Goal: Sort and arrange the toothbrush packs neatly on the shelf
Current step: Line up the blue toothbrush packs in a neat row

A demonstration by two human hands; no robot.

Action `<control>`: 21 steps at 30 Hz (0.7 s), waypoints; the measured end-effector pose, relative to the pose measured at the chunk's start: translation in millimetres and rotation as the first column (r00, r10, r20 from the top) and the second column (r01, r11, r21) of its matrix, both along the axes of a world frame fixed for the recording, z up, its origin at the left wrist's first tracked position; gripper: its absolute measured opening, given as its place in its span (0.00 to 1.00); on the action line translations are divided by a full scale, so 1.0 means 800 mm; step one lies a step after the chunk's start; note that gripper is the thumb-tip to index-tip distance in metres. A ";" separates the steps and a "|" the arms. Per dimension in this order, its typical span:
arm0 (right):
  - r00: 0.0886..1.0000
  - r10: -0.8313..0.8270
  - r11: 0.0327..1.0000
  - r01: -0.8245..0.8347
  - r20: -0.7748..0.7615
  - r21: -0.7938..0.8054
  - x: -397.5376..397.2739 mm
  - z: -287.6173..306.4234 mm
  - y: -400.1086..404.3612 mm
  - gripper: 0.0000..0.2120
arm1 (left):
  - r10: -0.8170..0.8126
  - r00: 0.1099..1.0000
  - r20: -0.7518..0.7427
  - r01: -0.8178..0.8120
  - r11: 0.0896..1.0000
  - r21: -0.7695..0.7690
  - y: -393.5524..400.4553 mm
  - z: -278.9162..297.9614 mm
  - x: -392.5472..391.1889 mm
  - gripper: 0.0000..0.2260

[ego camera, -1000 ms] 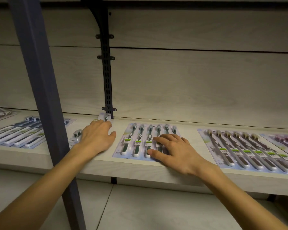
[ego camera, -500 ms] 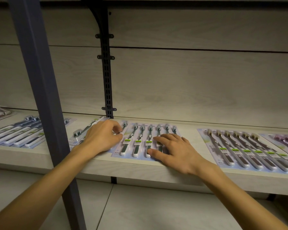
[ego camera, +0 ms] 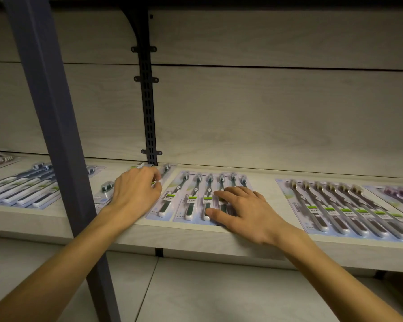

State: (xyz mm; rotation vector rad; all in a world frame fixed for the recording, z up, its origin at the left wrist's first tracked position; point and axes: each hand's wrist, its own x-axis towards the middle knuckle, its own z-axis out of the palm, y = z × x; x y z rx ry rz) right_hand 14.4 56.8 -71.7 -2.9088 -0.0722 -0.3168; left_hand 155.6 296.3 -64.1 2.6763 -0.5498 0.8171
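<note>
Toothbrush packs on shelf point(ego camera: 196, 238), two hands at work.

Left hand point(ego camera: 135, 194): fingers curled over a single pack point(ego camera: 165, 173) that lies slanted, its head end by the black upright point(ego camera: 149, 117) at the back, its near end touching the left edge of the green row point(ego camera: 196, 198); one second ago this hand was further left and the pack was barely in view beneath it. A second loose pack point(ego camera: 106, 189) lies just left of the wrist. Right hand point(ego camera: 244, 210): flat, fingers spread, pressing on the green row's right side, unmoved over the second. Brown row point(ego camera: 335, 208) to the right, purple row point(ego camera: 400, 196) at far right, blue row point(ego camera: 21, 191) left behind the grey post point(ego camera: 56, 135); all unchanged.
</note>
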 end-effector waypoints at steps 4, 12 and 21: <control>1.000 0.004 1.000 -0.004 0.007 0.007 0.000 0.000 0.000 0.41 | -0.109 0.992 -0.063 0.107 0.994 -0.038 -0.005 0.004 -0.009 0.07; 1.000 0.000 1.000 0.000 0.009 0.003 0.002 -0.001 -0.001 0.41 | -0.201 0.973 -0.117 0.189 0.976 -0.106 -0.005 0.011 -0.012 0.08; 1.000 0.002 1.000 -0.002 0.021 -0.001 0.003 -0.003 -0.001 0.41 | 0.303 0.877 -0.374 -0.171 0.922 0.346 0.009 0.000 0.025 0.28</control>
